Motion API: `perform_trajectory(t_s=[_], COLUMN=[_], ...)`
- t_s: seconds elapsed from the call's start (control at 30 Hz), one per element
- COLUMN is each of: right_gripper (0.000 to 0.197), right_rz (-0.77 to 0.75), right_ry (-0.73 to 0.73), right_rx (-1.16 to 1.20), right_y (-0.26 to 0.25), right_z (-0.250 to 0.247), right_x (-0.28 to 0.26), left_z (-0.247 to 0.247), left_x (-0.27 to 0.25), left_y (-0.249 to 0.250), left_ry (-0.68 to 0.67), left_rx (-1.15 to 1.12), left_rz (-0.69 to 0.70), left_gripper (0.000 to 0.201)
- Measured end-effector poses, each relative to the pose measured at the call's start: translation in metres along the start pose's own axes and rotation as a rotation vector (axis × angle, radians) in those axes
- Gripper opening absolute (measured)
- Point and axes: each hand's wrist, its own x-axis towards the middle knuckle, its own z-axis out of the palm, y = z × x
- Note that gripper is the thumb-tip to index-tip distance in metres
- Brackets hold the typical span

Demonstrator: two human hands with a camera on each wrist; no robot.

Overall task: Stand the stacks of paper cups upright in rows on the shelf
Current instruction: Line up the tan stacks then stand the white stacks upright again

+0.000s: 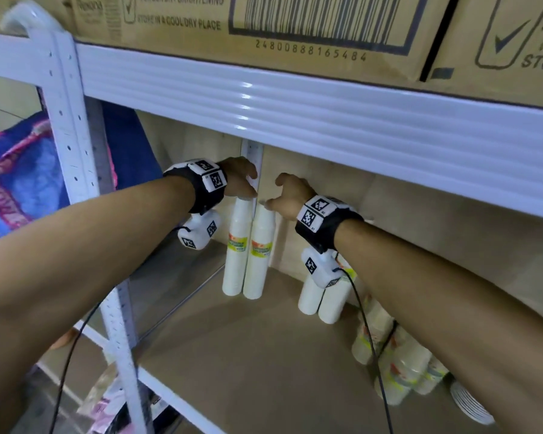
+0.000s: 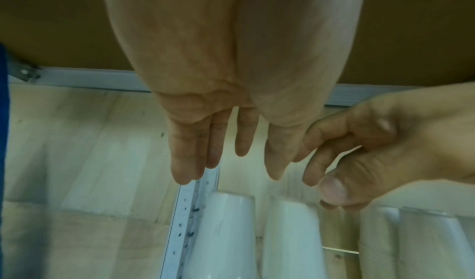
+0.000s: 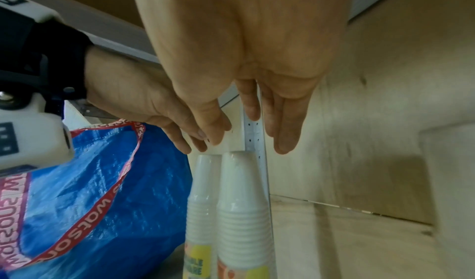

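Two wrapped stacks of white paper cups (image 1: 248, 255) stand upright side by side in the back left corner of the shelf (image 1: 248, 355). My left hand (image 1: 251, 186) hovers over the left stack (image 2: 223, 232), fingers straight and holding nothing. My right hand (image 1: 273, 192) is just above the right stack (image 3: 244, 202), fingers relaxed and empty. Two more upright stacks (image 1: 320, 299) stand further right, partly hidden by my right wrist. Several stacks (image 1: 392, 361) lie on their sides at the right.
The white beam of the upper shelf (image 1: 295, 104) runs low over my hands, with cardboard boxes (image 1: 201, 20) on top. A blue bag (image 3: 102, 202) sits left of the shelf behind the white upright post (image 1: 72, 136). White plates (image 1: 470, 405) lie at the bottom right.
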Motion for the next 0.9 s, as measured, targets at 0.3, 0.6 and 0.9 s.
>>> perform_trajectory(t_s=[0.3,0.6,0.9], right_gripper=[0.060,0.051,0.046], right_rz=[0.017,0.013,0.015], right_ry=[-0.094,-0.070,-0.023], right_rx=[-0.001,-0.004,-0.009], right_y=[-0.001,0.008,0.024], right_z=[0.034,0.039,0.022], right_x=[0.014,0.007,-0.021], left_z=[0.032,0.042,0.040], left_x=[0.000,-0.010,-0.019], left_y=[-0.019,-0.022,0.006], left_ry=[-0.077,-0.059,-0.101], left_rx=[-0.027,-0.195,-0.232], left_rz=[-0.039,0.008,0.063], left_gripper=[0.067,0.042,0.036])
